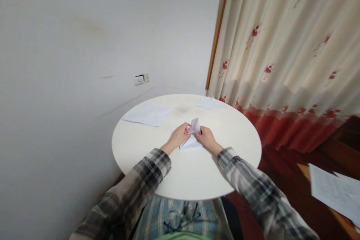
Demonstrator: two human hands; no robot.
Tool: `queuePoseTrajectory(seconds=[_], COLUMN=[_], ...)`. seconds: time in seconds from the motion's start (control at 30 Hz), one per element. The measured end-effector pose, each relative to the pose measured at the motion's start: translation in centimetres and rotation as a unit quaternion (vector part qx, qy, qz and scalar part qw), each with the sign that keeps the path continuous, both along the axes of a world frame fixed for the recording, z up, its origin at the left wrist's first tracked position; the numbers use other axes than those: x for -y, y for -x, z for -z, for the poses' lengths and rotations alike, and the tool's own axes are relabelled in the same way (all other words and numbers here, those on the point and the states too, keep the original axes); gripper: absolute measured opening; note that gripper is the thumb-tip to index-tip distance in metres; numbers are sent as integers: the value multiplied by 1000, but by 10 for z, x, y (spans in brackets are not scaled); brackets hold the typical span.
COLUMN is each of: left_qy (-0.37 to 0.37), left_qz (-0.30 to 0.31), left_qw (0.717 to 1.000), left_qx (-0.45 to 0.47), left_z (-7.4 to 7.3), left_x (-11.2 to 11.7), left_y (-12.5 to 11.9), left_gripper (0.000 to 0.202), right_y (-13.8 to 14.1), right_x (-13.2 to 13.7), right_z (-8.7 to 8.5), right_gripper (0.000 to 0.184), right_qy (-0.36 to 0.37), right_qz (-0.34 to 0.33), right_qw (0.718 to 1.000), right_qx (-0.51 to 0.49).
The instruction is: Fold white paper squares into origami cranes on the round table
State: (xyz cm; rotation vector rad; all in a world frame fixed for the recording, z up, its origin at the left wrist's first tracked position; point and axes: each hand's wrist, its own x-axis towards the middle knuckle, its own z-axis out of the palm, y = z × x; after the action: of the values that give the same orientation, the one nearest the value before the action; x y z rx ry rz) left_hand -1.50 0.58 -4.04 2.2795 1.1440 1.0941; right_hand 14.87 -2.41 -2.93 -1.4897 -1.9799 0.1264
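Observation:
A white sheet of paper, partly folded [192, 142], lies near the middle of the round white table [194, 176]. One flap of it stands up between my hands. My left hand [180, 135] pinches the paper's left side with curled fingers. On the other side my right hand [206, 136] grips the paper, its thumb on top near the centre fold. The fingertips of both hands are partly hidden by the paper.
White paper sheets [149, 114] lie at the table's back left, and torn-edged paper [208, 102] at the back right. A wall [70, 82] borders the left, a curtain [270, 45] the right. Written sheets [332, 191] rest on a wooden surface at lower right.

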Motion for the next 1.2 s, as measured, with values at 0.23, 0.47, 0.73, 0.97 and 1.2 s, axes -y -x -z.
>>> queuePoseTrajectory(seconds=[0.23,0.47,0.73,0.97,1.2], left_qy=[18,36,24,34,9], left_qz=[-2,-11,-28,-4,21], left_qw=[1000,999,999,999,1000], left_qx=[-8,13,12,-11,-17], left_z=[-1,-1,-7,-9,-9], left_x=[2,3,8,10,9], left_y=[-1,-1,-2,-2,-2], left_gripper=[37,36,20,9,12], right_y=[1,0,-1,1,1], right_x=[2,1,-1,0,1], right_z=[-3,-2,-1,-3,-3], right_gripper=[15,15,15,15,16], right_qy=[8,18,28,34,40], right_qz=[1,2,9,14,13], right_qw=[1000,1000,999,999,999], right_qx=[1,-4,15,12,1])
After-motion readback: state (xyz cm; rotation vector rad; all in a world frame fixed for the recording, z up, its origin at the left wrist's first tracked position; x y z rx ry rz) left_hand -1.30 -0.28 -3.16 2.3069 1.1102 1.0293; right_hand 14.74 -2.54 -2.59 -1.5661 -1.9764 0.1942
